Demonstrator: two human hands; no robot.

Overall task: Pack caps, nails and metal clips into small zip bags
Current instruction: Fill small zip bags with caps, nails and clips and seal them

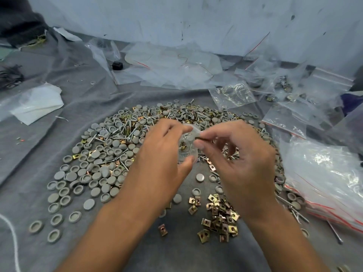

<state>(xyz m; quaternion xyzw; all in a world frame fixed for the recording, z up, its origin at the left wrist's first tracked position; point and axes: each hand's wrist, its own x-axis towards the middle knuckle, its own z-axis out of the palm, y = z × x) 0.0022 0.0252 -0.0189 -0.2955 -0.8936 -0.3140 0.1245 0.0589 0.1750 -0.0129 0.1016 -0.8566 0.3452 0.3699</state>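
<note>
In the head view, we held a small zip bag (187, 146) upright above the mixed pile (121, 142) of caps, nails and clips, our left hand (163, 152) gripping its side. Our right hand (235, 154) pinched a small dark piece, hard to identify, right at the bag's mouth. The metal clips (218, 214) lay nearest that right hand, just below the wrist.

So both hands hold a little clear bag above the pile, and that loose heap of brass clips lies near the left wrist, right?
Not quite. The head view shows the brass clips heaped near the right wrist. Left hand and right hand do hold the little clear bag.
</note>
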